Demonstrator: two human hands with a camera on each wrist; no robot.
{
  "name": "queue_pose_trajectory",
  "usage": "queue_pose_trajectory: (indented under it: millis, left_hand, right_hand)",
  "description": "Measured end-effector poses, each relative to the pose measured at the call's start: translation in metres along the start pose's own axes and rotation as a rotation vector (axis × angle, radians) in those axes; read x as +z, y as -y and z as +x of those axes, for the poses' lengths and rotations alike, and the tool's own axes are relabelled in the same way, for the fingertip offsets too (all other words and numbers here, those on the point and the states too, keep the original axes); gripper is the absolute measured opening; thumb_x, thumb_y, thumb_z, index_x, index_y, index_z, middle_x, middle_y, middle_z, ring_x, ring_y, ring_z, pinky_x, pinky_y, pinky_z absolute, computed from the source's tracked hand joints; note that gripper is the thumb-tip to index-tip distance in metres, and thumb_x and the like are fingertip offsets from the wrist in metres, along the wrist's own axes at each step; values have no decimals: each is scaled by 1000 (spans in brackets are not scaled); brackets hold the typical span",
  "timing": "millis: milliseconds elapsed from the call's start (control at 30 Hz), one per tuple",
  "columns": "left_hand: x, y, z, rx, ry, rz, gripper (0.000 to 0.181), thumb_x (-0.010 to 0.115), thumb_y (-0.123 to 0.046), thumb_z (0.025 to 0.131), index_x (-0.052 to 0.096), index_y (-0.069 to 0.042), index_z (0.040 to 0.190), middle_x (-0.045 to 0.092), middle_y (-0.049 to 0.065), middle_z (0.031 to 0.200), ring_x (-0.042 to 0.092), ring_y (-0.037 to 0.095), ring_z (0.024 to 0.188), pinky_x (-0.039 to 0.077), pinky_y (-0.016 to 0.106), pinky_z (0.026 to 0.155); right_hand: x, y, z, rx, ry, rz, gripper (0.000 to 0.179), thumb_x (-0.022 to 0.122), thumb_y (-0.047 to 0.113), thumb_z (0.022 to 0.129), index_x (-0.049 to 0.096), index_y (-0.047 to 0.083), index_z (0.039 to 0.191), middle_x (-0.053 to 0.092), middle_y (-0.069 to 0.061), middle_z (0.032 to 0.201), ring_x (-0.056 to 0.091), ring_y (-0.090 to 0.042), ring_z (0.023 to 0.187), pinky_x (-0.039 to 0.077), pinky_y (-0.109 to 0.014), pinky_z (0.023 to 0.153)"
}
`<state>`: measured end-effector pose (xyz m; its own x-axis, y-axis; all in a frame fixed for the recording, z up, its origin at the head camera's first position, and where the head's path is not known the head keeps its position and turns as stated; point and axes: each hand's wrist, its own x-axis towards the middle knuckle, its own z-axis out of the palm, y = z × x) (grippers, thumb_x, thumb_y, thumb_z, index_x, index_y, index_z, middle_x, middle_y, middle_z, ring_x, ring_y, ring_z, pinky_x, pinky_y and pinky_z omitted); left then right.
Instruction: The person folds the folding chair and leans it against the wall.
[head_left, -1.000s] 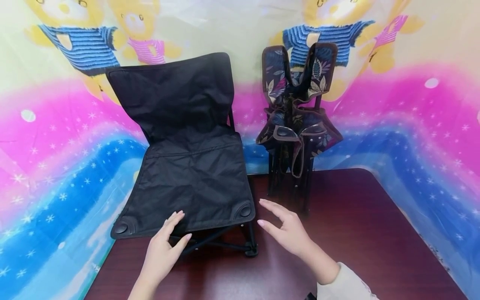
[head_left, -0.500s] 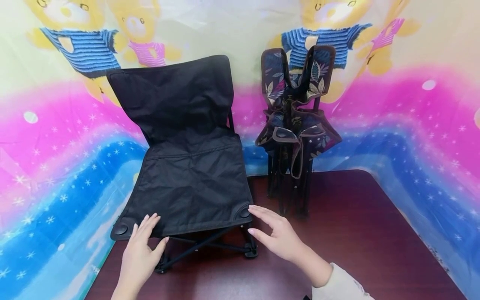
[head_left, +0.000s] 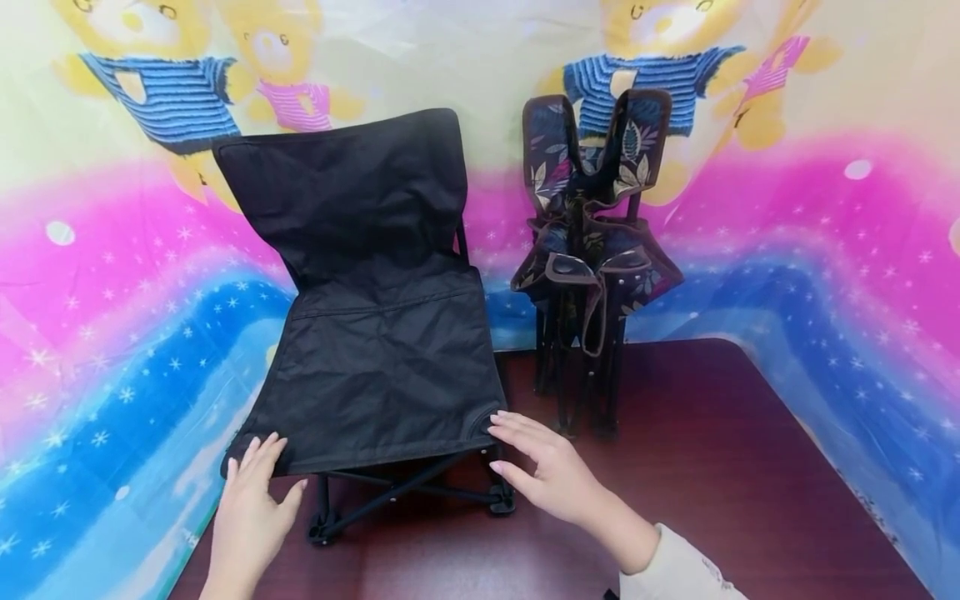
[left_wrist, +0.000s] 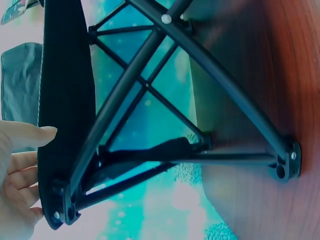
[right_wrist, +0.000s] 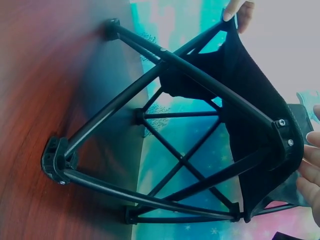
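Observation:
A black folding chair (head_left: 390,375) stands unfolded on the table, its seat and backrest fabric spread. My left hand (head_left: 251,512) is at the seat's front left corner, fingertips resting on the fabric, thumb held apart. At the front right corner my right hand (head_left: 547,471) lies with its fingertips on the edge, fingers fairly straight. Under the seat, the crossed tubes (left_wrist: 215,75) of the frame show in the left wrist view, and the left fingers (left_wrist: 22,172) are beside the seat edge. The right wrist view shows a plastic foot (right_wrist: 57,160) on the table.
To the right stands a second folding chair (head_left: 637,158), folded up, with leaf-patterned fabric and brown edging. Both chairs are on a dark red table (head_left: 735,467). Behind hangs a colourful cloth (head_left: 847,217) printed with bears.
My left hand has moved left along the front of the seat to its left corner. The right hand has shifted slightly left onto the right corner. Both chairs stay in place.

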<state>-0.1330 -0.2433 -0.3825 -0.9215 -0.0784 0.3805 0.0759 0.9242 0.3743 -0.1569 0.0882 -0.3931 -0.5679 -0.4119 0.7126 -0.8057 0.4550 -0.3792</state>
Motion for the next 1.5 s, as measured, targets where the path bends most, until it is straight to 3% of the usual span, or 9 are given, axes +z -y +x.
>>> queue_pose_trajectory:
  millis: [267, 600, 700, 867, 1167, 1300, 1400, 1500]
  left_hand:
    - [-2, 13, 1, 22, -35, 1, 56, 65, 0, 69, 42, 12, 118, 38, 30, 122, 20, 35, 124, 2, 41, 103]
    - [-2, 27, 0, -5, -60, -6, 50, 58, 8, 70, 42, 12, 117, 37, 29, 124, 19, 33, 125, 8, 41, 103]
    - [-1, 33, -1, 3, -98, -5, 48, 58, 11, 69, 46, 12, 115, 40, 27, 123, 23, 32, 124, 17, 46, 99]
    - [1, 39, 0, 43, -179, 13, 46, 59, 13, 68, 51, 8, 112, 46, 21, 121, 31, 28, 121, 35, 51, 82]
    - [8, 45, 2, 109, -287, 16, 43, 50, 20, 66, 56, 6, 106, 52, 19, 115, 42, 29, 112, 39, 45, 74]
    - [10, 48, 1, 133, -303, 28, 45, 46, 21, 65, 57, 6, 106, 52, 18, 115, 44, 30, 110, 39, 43, 71]
    - [12, 49, 1, 147, -315, 35, 45, 46, 21, 65, 57, 6, 106, 52, 18, 115, 44, 29, 110, 39, 42, 70]
    - [13, 50, 2, 148, -336, 27, 44, 47, 21, 66, 57, 6, 107, 52, 18, 114, 44, 28, 111, 39, 43, 70]
  right_hand:
    - [1, -3, 3, -64, 5, 9, 34, 67, 12, 74, 60, 1, 106, 57, -9, 111, 50, -20, 106, 40, -33, 87]
    - [2, -9, 6, -101, 41, -4, 37, 70, 8, 70, 61, 0, 105, 57, -10, 111, 49, -21, 108, 39, -30, 88]
    - [3, -11, 7, -96, 47, 4, 36, 70, 5, 69, 61, 0, 103, 57, -9, 111, 49, -21, 108, 39, -28, 88]
    - [5, -16, 8, -95, 43, -17, 36, 70, 0, 67, 62, 2, 102, 58, -7, 110, 49, -18, 107, 39, -27, 87]
    - [13, -23, 6, -199, -26, -97, 37, 66, -5, 67, 61, 2, 103, 58, -8, 108, 51, -21, 105, 39, -28, 88]
    - [16, -28, 4, -251, -57, -132, 20, 53, 5, 85, 61, 3, 103, 58, -9, 108, 52, -22, 104, 40, -29, 87]
    - [17, -31, 5, -309, -84, -150, 29, 36, 13, 93, 61, 2, 102, 59, -10, 106, 53, -23, 101, 42, -29, 85]
    - [15, -33, 8, -348, -85, -167, 30, 35, 13, 93, 62, 1, 101, 60, -11, 104, 55, -22, 99, 43, -29, 83]
